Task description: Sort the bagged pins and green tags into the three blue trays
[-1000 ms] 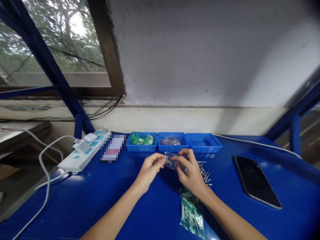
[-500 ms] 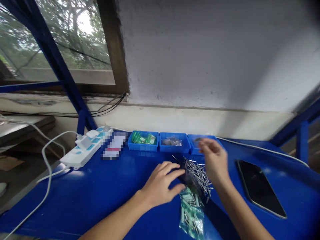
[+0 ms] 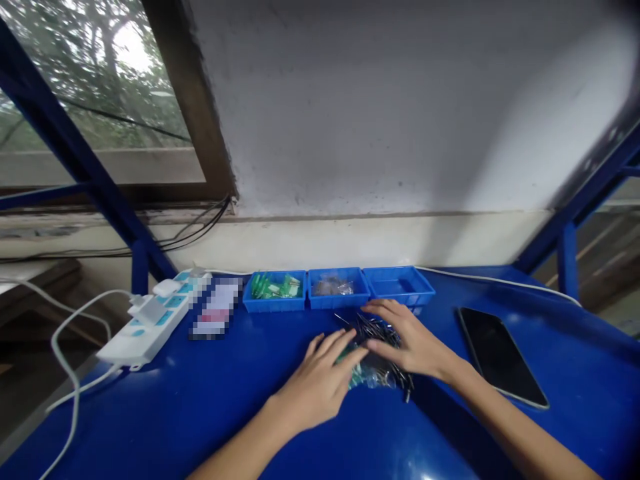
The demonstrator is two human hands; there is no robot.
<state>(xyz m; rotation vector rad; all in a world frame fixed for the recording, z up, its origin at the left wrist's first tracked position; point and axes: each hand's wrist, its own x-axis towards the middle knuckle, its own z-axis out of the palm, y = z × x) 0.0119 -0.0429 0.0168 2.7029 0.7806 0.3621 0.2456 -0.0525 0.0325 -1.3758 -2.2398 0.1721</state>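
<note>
A heap of thin metal pins [image 3: 373,327], perhaps rivets, lies on the blue table, partly covered by both hands. Green-tinted plastic packets [image 3: 357,377] and some clear plastic are bunched against the near side of the heap. My left hand [image 3: 323,380] reaches over them from the left with fingers stretched out, its fingertips at the packets. From the right, my right hand [image 3: 413,340] arches over the heap, thumb and fingers apart. What lies under the fingers is hidden.
Three blue bins stand along the wall: the left bin [image 3: 275,305] with green packets, the middle bin [image 3: 336,302] with clear packets, the right bin [image 3: 400,298]. A dark phone [image 3: 503,357] lies right; a white power strip [image 3: 150,327] and a blurred-out item [image 3: 216,308] lie left.
My right hand has come down from the right bin to the heap, its pinch opened. The green packets, earlier spread toward the front, are now bunched against the heap. The view has shifted.
</note>
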